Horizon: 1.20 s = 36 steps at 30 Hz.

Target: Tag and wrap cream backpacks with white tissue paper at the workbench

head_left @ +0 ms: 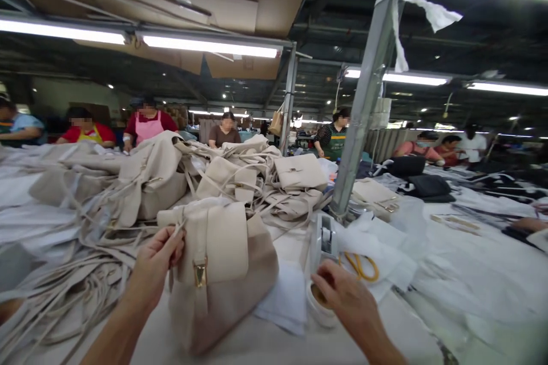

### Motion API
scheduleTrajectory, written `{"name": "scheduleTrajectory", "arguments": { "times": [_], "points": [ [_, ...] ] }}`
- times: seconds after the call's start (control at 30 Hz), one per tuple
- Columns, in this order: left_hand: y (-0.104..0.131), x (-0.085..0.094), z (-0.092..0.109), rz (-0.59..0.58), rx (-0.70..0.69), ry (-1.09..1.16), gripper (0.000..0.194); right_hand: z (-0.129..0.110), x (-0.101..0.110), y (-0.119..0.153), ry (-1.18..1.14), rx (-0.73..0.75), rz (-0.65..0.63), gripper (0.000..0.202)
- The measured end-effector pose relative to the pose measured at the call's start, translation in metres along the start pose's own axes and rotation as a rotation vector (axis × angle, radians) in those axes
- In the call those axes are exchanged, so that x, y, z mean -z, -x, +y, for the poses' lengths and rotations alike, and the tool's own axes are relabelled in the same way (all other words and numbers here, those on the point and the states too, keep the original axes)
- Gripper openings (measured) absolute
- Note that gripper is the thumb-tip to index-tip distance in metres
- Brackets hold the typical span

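A beige backpack (226, 245) with a flap and a gold clasp stands before me on the table, leaning slightly. My left hand (156, 262) is closed, pinching a thin strap or loop at the backpack's upper left side. The right hand (340, 291) reaches to a round white container (320, 312) with a brownish inside. Its thumb and fingers are bent together over the container's opening; whatever they grip there is hidden. Just beyond that hand lie yellow-handled scissors (362, 267) and a grey-white device (325, 236). White sheets (285, 299) lie between backpack and container.
Beige bags (158, 177) are heaped behind the backpack, and loose straps (89, 291) pile up on the left. A metal post (357, 120) rises from the table. Clear plastic (466, 262) spreads to the right, with black bags (428, 185) farther back. Several people work beyond.
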<state>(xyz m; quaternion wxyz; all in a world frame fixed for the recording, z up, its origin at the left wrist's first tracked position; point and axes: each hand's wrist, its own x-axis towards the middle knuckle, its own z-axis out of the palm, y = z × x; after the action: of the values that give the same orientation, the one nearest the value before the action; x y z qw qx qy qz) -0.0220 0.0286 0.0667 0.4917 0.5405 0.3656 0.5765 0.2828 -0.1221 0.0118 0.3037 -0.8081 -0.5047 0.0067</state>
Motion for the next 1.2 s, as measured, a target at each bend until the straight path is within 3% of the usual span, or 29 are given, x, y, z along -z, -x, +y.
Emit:
{"name": "scheduleTrajectory", "arguments": {
  "times": [0.1, 0.23, 0.33, 0.43, 0.53, 0.7, 0.8, 0.9, 1.03, 1.2],
  "points": [
    [-0.005, -0.003, -0.006, 0.03, -0.026, 0.035, 0.048, 0.04, 0.01, -0.018, 0.281, -0.156, -0.155, 0.025],
    [-0.005, -0.005, -0.012, 0.054, -0.058, 0.053, 0.046, 0.046, 0.0, -0.022, 0.428, -0.163, -0.262, 0.025],
    [-0.002, -0.004, -0.012, 0.047, -0.055, 0.043, 0.045, 0.037, -0.004, -0.011, 0.504, -0.135, -0.183, 0.017],
    [0.0, -0.003, -0.009, 0.047, -0.049, 0.04, 0.044, 0.035, -0.007, 0.007, 0.525, 0.05, -0.075, 0.029],
    [0.0, -0.004, -0.008, 0.057, -0.048, 0.04, 0.045, 0.04, -0.01, 0.022, 0.496, 0.197, -0.084, 0.024],
    [0.001, -0.004, -0.011, 0.04, -0.024, 0.045, 0.046, 0.018, -0.007, 0.006, 0.471, 0.204, -0.023, 0.032],
    [0.002, -0.003, -0.013, 0.036, -0.023, 0.044, 0.046, -0.011, -0.013, -0.029, 0.435, 0.192, -0.171, 0.029],
    [0.004, -0.002, -0.012, 0.046, -0.015, 0.045, 0.046, -0.029, -0.032, -0.069, 0.429, 0.155, -0.317, 0.018],
    [0.006, -0.003, -0.009, 0.045, -0.002, 0.043, 0.049, -0.028, -0.058, -0.105, 0.443, 0.069, -0.486, 0.017],
    [0.004, -0.003, -0.011, 0.04, -0.006, 0.032, 0.046, -0.014, -0.068, -0.117, 0.359, -0.009, -0.702, 0.018]
  ]
}}
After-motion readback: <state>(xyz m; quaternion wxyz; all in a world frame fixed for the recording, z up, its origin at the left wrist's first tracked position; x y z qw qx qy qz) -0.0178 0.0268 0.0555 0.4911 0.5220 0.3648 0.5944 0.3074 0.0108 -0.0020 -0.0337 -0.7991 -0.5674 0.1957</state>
